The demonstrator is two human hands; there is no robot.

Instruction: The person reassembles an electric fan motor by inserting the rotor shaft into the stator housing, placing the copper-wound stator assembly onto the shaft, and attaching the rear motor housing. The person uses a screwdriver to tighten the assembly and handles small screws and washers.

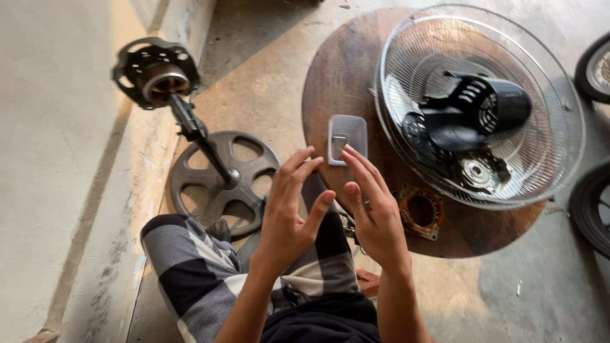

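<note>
My left hand (pixel 291 209) and my right hand (pixel 375 209) are raised side by side above my lap, palms facing each other, fingers spread, with nothing visible in either. Just beyond my fingertips a small clear plastic box (pixel 347 138) lies on a round wooden table (pixel 337 70). A wire fan guard (pixel 483 101) rests on the table to the right, with black motor housing parts (pixel 473 111) inside it. A round motor stator with copper windings (pixel 420 211) lies on the table close to my right hand.
A fan stand with a round spoked base (pixel 219 181) and a bare motor mount on its top (pixel 156 73) stands on the concrete floor at left, beside a wall. Tyres (pixel 594 67) show at the right edge. My checked cloth (pixel 190 273) covers my knee.
</note>
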